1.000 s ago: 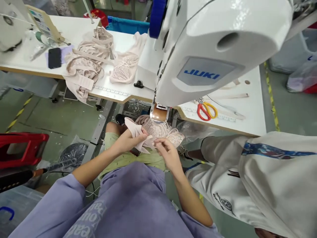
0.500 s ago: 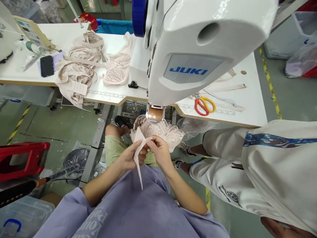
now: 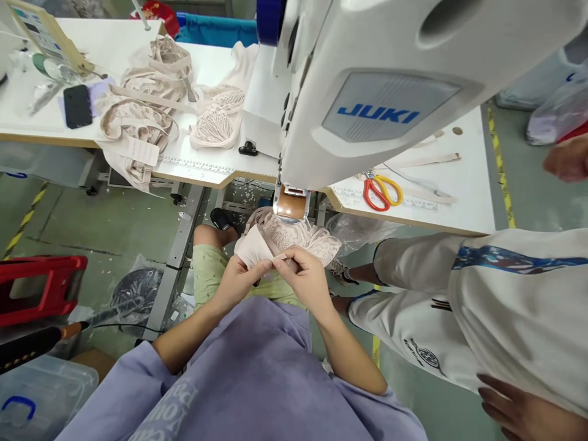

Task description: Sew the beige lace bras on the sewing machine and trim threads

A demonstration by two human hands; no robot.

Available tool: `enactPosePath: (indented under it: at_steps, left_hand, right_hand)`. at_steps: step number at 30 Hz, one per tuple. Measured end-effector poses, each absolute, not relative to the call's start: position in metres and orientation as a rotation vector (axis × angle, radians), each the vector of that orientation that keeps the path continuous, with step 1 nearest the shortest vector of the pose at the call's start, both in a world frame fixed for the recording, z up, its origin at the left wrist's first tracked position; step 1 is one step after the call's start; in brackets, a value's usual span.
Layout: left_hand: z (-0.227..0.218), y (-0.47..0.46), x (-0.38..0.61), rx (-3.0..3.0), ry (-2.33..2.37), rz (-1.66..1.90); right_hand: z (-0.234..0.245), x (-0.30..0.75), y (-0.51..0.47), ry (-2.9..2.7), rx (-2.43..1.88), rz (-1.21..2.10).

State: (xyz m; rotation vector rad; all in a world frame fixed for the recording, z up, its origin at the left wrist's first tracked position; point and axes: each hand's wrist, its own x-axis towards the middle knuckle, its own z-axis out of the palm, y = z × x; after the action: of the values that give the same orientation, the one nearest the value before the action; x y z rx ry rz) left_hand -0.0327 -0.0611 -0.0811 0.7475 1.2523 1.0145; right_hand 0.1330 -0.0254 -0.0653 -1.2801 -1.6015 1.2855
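Note:
Both hands pinch a pale beige piece of fabric (image 3: 253, 245) above my lap. My left hand (image 3: 241, 278) has its thumb pressed on the near edge, and my right hand (image 3: 303, 275) grips the same edge just beside it, thumbs almost touching. Beyond the hands, a bundle of beige lace garments (image 3: 316, 242) hangs beneath the front end of the white JUKI sewing machine (image 3: 367, 110). Fingers hide part of the fabric's edge.
On the white table (image 3: 220, 168) lie beige garments (image 3: 142, 116), a phone (image 3: 78, 106) and red-and-yellow scissors (image 3: 382, 191). A person in white shorts (image 3: 413, 263) stands close at my right. A red stool (image 3: 41, 288) is at left.
The fabric's hanging pointed end has gone from below my hands; the cloth now spreads beyond them. My left hand has turned, thumb forward. The view has shifted, and the other person's hands appear more.

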Motion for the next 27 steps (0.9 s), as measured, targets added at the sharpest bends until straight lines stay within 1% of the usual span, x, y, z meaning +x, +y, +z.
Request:
enactPosePath:
  at_steps: [3, 5, 7, 10, 13, 21, 27]
  left_hand:
    - [-0.076, -0.058, -0.033, 0.81, 1.316, 0.96]
    - [-0.072, -0.054, -0.035, 0.853, 1.363, 0.923]
    - [-0.069, -0.048, -0.038, 0.891, 1.419, 0.941]
    - [-0.066, -0.036, -0.04, 0.944, 1.49, 1.025]
    - [-0.064, -0.031, -0.036, 1.022, 1.492, 1.041]
    - [-0.069, -0.031, -0.025, 1.192, 1.498, 1.03]
    - [-0.056, -0.033, -0.019, 1.37, 1.551, 1.014]
  right_hand:
    - [-0.072, 0.133, -0.02, -1.485, -1.272, 1.436]
    - [-0.076, 0.132, -0.018, -1.467, -1.265, 1.459]
    - [-0.078, 0.13, -0.017, -1.496, -1.275, 1.318]
    - [-0.079, 0.127, -0.015, -1.595, -1.262, 0.959]
    - [-0.075, 0.125, -0.016, -1.721, -1.228, 0.809]
    - [-0.077, 0.128, -0.017, -1.705, -1.265, 0.824]
    - [-0.077, 0.135, -0.018, -1.667, -1.253, 0.834]
